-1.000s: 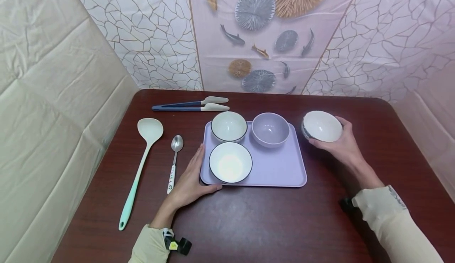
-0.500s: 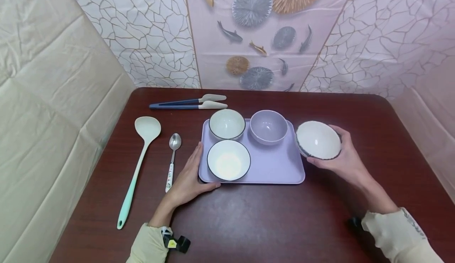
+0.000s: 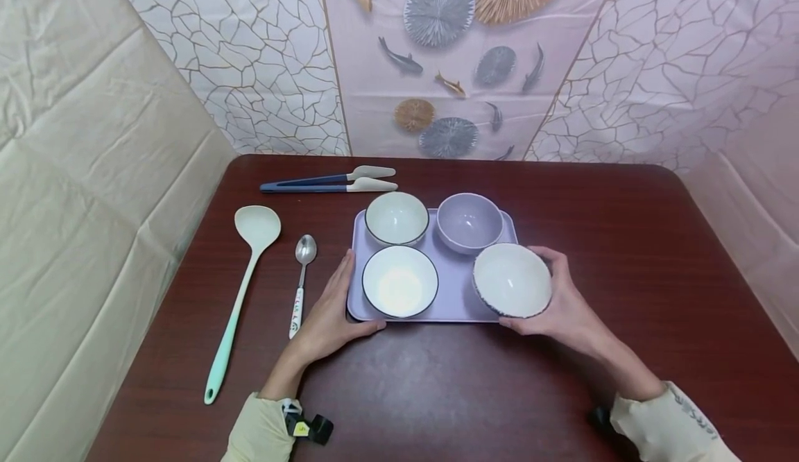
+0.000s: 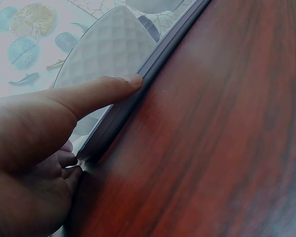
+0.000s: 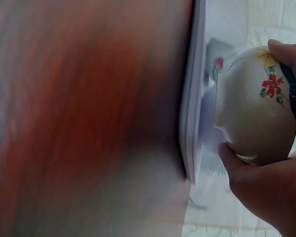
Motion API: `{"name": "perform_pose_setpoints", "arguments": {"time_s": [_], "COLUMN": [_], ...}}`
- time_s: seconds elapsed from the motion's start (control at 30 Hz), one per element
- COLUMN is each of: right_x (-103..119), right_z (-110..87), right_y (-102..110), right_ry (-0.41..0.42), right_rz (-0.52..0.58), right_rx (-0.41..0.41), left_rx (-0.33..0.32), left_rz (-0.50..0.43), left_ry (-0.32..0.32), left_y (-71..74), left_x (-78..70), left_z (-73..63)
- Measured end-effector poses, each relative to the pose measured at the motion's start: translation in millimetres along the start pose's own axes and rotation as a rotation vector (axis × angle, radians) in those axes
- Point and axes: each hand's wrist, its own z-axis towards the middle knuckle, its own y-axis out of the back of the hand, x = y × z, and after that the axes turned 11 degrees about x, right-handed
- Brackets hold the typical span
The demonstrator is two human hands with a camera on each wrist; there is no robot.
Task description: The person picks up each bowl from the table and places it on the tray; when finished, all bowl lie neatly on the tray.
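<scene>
My right hand [image 3: 555, 308] grips a white bowl [image 3: 512, 280] by its side, over the front right part of the lilac tray [image 3: 458, 309]. Red and yellow flowers decorate the outside of this bowl [image 5: 259, 108] in the right wrist view, where its foot faces the tray. At the tray's front left corner, my left hand [image 3: 333, 316] lies with fingers straight along the left edge and thumb [image 4: 106, 91] on the front rim. A dark-rimmed white bowl [image 3: 400, 281] stands beside it. Behind are a second dark-rimmed bowl [image 3: 397, 218] and a lilac bowl [image 3: 469, 223].
On the dark wooden table [image 3: 449, 392], a teaspoon [image 3: 301, 281] with a patterned handle lies left of the tray. Farther left is a ladle [image 3: 246, 288] with a pale head and mint handle. Blue tongs [image 3: 331, 184] with pale tips lie behind the tray.
My right hand has carried the flowered bowl from right of the tray leftward and toward me, over the tray's front right. My left hand has stayed at the tray corner.
</scene>
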Motion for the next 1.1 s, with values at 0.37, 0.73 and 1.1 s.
{"name": "perform_pose_setpoints", "arguments": {"time_s": [0.37,0.73,1.1], "right_x": [1.3,0.5,-2.1], "right_z": [4.4,7.9,12.1], "right_y": [-22.7,-29.0,-31.3], "right_ry": [0.005,0.003,0.006], "right_rz": [-0.003,-0.006,-0.003], "right_rx": [0.098,0.101,0.106], "left_rx": [-0.007,0.001,0.001], "left_rz": [0.01,-0.001,0.005], "left_ry": [-0.009,-0.003,-0.004], "left_y": [-0.5,-0.4,0.0], "left_x": [1.3,2.0,1.7], "left_z": [-0.9,-0.2,0.0]}}
